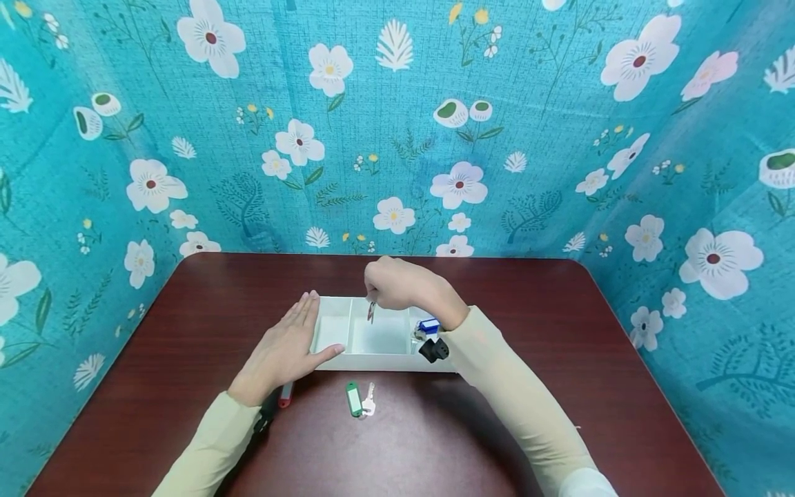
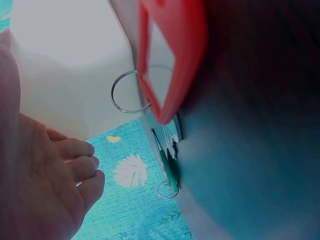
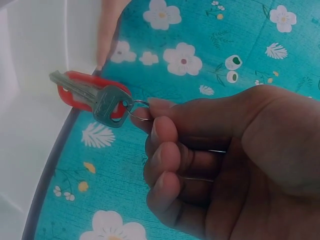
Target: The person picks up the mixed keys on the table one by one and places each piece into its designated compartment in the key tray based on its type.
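In the head view my right hand [image 1: 400, 283] is over the middle compartment of a white divided tray [image 1: 385, 363]. Its thumb and index finger pinch a metal ring [image 3: 141, 102] in the right wrist view, from which a key [image 3: 111, 106] and a red key tag [image 3: 66, 98] hang. My left hand [image 1: 286, 345] lies along the tray's left end with straight fingers, thumb over the front wall. Under the left wrist, another red key tag [image 1: 286, 395] lies on the table. A blue key tag [image 1: 428, 326] with its key sits in the tray's right compartment.
A green key tag [image 1: 354, 400] with a silver key [image 1: 369, 399] lies on the dark red table [image 1: 397, 449] just in front of the tray. A black wrist camera [image 1: 433, 350] hangs under my right wrist. Behind the table hangs a blue flowered curtain [image 1: 373, 138].
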